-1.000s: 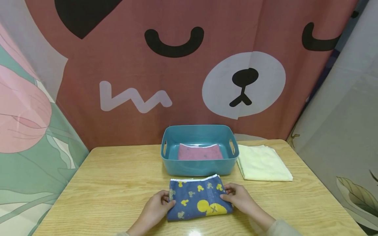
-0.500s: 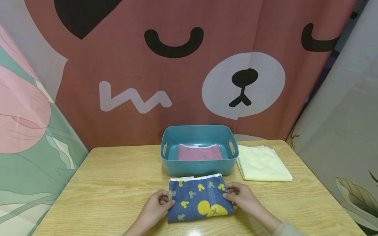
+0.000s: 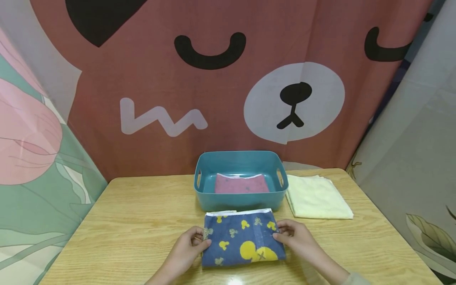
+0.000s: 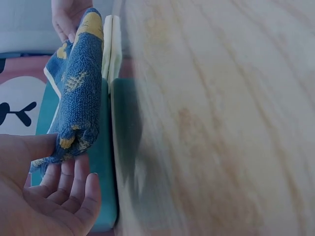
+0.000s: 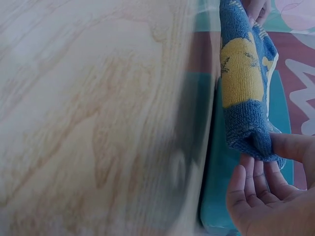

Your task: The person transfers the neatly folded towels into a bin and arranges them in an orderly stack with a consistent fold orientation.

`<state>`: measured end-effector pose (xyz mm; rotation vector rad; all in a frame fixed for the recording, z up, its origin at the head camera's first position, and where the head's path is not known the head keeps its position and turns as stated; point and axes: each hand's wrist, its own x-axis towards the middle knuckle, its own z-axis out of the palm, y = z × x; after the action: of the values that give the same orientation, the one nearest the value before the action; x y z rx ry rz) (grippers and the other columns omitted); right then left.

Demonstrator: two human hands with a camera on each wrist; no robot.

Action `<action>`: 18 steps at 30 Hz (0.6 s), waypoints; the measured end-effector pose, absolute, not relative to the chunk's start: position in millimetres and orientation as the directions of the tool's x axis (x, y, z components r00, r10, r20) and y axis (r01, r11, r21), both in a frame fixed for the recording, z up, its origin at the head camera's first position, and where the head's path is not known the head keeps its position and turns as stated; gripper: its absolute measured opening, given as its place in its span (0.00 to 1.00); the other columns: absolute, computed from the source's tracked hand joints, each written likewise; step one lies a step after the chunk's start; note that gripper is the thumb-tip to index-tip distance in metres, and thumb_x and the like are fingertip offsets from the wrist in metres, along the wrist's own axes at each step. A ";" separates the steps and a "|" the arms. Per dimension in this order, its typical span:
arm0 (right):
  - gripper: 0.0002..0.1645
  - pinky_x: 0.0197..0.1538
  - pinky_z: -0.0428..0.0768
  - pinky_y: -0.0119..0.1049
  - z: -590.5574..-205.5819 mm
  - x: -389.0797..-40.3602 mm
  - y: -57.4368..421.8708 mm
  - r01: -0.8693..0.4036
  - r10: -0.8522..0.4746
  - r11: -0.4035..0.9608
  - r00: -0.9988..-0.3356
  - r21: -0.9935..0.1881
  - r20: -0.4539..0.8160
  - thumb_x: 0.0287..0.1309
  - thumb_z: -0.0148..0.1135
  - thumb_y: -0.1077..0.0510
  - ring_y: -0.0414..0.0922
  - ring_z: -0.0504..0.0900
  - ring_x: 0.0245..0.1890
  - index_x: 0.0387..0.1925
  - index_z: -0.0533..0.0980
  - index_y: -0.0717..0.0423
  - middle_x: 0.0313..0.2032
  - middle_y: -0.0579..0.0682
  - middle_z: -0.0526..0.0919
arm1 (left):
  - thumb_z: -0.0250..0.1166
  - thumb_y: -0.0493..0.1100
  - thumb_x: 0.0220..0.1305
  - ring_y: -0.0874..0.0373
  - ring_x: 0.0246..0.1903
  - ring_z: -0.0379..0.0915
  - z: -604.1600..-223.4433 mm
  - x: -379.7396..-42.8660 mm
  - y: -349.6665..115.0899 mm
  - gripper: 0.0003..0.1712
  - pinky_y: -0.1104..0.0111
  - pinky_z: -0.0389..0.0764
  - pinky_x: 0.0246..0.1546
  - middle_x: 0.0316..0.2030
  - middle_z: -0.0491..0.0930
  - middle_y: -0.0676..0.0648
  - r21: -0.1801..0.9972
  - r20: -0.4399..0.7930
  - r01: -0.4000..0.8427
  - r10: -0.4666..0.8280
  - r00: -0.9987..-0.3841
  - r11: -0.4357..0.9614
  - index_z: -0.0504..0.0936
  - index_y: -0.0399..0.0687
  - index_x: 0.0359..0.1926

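A folded blue towel (image 3: 238,239) with yellow mouse-head prints and a white hem is held up in front of the basket. My left hand (image 3: 189,249) pinches its left side, thumb on the near face and fingers behind. At the opposite side my right hand (image 3: 297,239) pinches it the same way. Both wrist views show the towel's rounded lower fold; in the left one the towel (image 4: 81,88) hangs between thumb and fingers of the left hand (image 4: 54,182). In the right wrist view the right hand (image 5: 270,187) grips the other end.
A teal plastic basket (image 3: 242,202) with side handle holes stands at the table's back, a folded pink towel (image 3: 242,185) inside. Right of it lies a folded pale yellow towel (image 3: 318,198). A bear-print curtain (image 3: 228,99) hangs behind the wooden table (image 3: 117,229).
My right hand has moved slightly to the right, drawing the blue towel wider and flatter. The left hand stays nearly in place, and the basket and other towels have not moved.
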<state>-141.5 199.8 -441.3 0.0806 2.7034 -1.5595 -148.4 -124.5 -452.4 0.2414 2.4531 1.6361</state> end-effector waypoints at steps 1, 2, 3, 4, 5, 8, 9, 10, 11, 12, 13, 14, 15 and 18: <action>0.18 0.36 0.78 0.33 -439.7 -141.0 200.0 0.052 0.034 0.497 -0.999 -0.866 -0.041 0.50 0.74 0.65 0.43 0.78 0.32 0.43 0.80 0.68 0.32 0.49 0.81 | 0.70 0.41 0.62 0.56 0.34 0.72 -451.2 -147.9 -124.2 0.15 0.70 0.77 0.32 0.36 0.75 0.47 0.925 -0.055 0.038 0.234 -0.971 0.378 0.77 0.35 0.42; 0.17 0.36 0.78 0.33 -438.1 -140.4 200.3 0.047 0.030 0.496 -0.999 -0.867 -0.037 0.50 0.73 0.65 0.43 0.77 0.32 0.43 0.80 0.68 0.32 0.49 0.81 | 0.70 0.41 0.62 0.56 0.34 0.72 -449.7 -147.4 -123.8 0.15 0.70 0.77 0.32 0.36 0.75 0.47 0.924 -0.049 0.044 0.233 -0.971 0.379 0.77 0.35 0.42; 0.17 0.36 0.78 0.33 -436.7 -140.0 200.5 0.042 0.028 0.493 -0.999 -0.869 -0.032 0.50 0.73 0.66 0.43 0.77 0.32 0.42 0.80 0.68 0.32 0.49 0.81 | 0.70 0.41 0.62 0.56 0.34 0.72 -448.3 -147.1 -123.4 0.15 0.70 0.77 0.32 0.36 0.75 0.47 0.924 -0.045 0.047 0.232 -0.972 0.378 0.76 0.36 0.42; 0.17 0.36 0.78 0.33 -435.2 -139.8 200.7 0.036 0.025 0.491 -0.999 -0.871 -0.027 0.51 0.73 0.66 0.43 0.77 0.32 0.42 0.80 0.68 0.32 0.49 0.81 | 0.70 0.41 0.61 0.57 0.34 0.72 -447.0 -146.9 -123.0 0.15 0.70 0.77 0.31 0.36 0.75 0.47 0.925 -0.041 0.050 0.231 -0.972 0.378 0.76 0.36 0.42; 0.17 0.36 0.78 0.32 -433.7 -139.5 201.0 0.028 0.021 0.491 -1.000 -0.871 -0.020 0.51 0.73 0.66 0.43 0.77 0.33 0.42 0.80 0.68 0.32 0.49 0.81 | 0.70 0.41 0.61 0.56 0.34 0.72 -445.6 -146.9 -122.5 0.15 0.71 0.77 0.31 0.36 0.75 0.47 0.924 -0.038 0.053 0.229 -0.973 0.378 0.76 0.36 0.42; 0.16 0.37 0.78 0.32 -428.4 -138.6 201.8 0.026 0.030 0.493 -0.999 -0.869 -0.013 0.51 0.73 0.66 0.43 0.77 0.33 0.42 0.80 0.68 0.32 0.49 0.81 | 0.70 0.43 0.62 0.56 0.34 0.72 -441.3 -147.6 -121.0 0.15 0.70 0.77 0.30 0.35 0.75 0.47 0.921 -0.041 0.053 0.230 -0.972 0.386 0.76 0.38 0.42; 0.16 0.37 0.78 0.33 -426.7 -138.6 202.1 0.029 0.036 0.495 -0.999 -0.868 -0.013 0.51 0.73 0.66 0.43 0.77 0.33 0.42 0.80 0.67 0.32 0.48 0.81 | 0.70 0.43 0.62 0.56 0.34 0.72 -440.0 -148.2 -120.7 0.16 0.70 0.77 0.30 0.36 0.75 0.47 0.921 -0.041 0.054 0.233 -0.972 0.385 0.76 0.38 0.42; 0.16 0.37 0.78 0.33 -424.6 -138.3 202.3 0.030 0.041 0.500 -0.999 -0.866 -0.012 0.51 0.73 0.66 0.43 0.78 0.33 0.42 0.80 0.67 0.32 0.48 0.81 | 0.70 0.44 0.62 0.56 0.34 0.72 -438.8 -148.8 -120.5 0.16 0.70 0.77 0.31 0.36 0.75 0.47 0.921 -0.039 0.056 0.236 -0.971 0.384 0.76 0.38 0.43; 0.16 0.37 0.78 0.33 -422.7 -138.3 202.7 0.032 0.044 0.505 -0.999 -0.862 -0.011 0.52 0.73 0.65 0.43 0.78 0.33 0.43 0.80 0.67 0.33 0.48 0.81 | 0.70 0.44 0.62 0.55 0.35 0.73 -437.3 -149.5 -120.1 0.16 0.70 0.78 0.31 0.36 0.75 0.47 0.921 -0.041 0.056 0.238 -0.970 0.387 0.76 0.38 0.43; 0.16 0.37 0.78 0.33 -420.8 -138.3 203.0 0.032 0.047 0.507 -0.999 -0.862 -0.010 0.52 0.73 0.65 0.43 0.78 0.33 0.43 0.80 0.67 0.33 0.48 0.81 | 0.70 0.45 0.62 0.55 0.35 0.73 -435.8 -150.2 -119.6 0.16 0.69 0.78 0.31 0.36 0.76 0.47 0.920 -0.041 0.057 0.240 -0.970 0.387 0.76 0.38 0.43; 0.16 0.37 0.78 0.33 -419.0 -138.4 203.4 0.030 0.047 0.509 -0.999 -0.860 -0.007 0.52 0.73 0.65 0.43 0.78 0.34 0.43 0.80 0.66 0.33 0.48 0.81 | 0.70 0.45 0.63 0.55 0.35 0.73 -434.3 -151.1 -119.2 0.16 0.69 0.78 0.32 0.36 0.76 0.47 0.920 -0.037 0.062 0.242 -0.970 0.387 0.77 0.39 0.43; 0.16 0.37 0.78 0.33 -417.2 -138.5 203.8 0.028 0.048 0.511 -0.999 -0.859 -0.004 0.52 0.73 0.65 0.43 0.78 0.34 0.44 0.80 0.66 0.33 0.48 0.81 | 0.70 0.45 0.63 0.55 0.36 0.73 -432.7 -152.1 -118.9 0.16 0.69 0.78 0.32 0.36 0.75 0.47 0.919 -0.032 0.067 0.242 -0.970 0.388 0.77 0.39 0.43; 0.17 0.38 0.78 0.34 -415.5 -138.6 204.3 0.025 0.046 0.512 -0.999 -0.858 -0.001 0.53 0.73 0.65 0.43 0.78 0.34 0.44 0.80 0.67 0.34 0.48 0.82 | 0.70 0.45 0.63 0.55 0.36 0.73 -431.0 -152.9 -118.6 0.16 0.69 0.78 0.32 0.36 0.75 0.47 0.919 -0.026 0.072 0.241 -0.970 0.387 0.77 0.39 0.43; 0.17 0.39 0.78 0.35 -410.9 -139.5 205.5 0.022 0.046 0.505 -0.999 -0.863 0.002 0.54 0.72 0.65 0.43 0.78 0.35 0.45 0.80 0.67 0.34 0.49 0.82 | 0.70 0.44 0.62 0.55 0.36 0.73 -425.8 -154.8 -117.1 0.15 0.69 0.78 0.33 0.36 0.76 0.47 0.916 -0.005 0.088 0.229 -0.973 0.391 0.77 0.39 0.41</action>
<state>-139.5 205.5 -410.9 0.0613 2.7457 -1.5747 -154.8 -117.1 -425.8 0.2874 2.5091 1.6402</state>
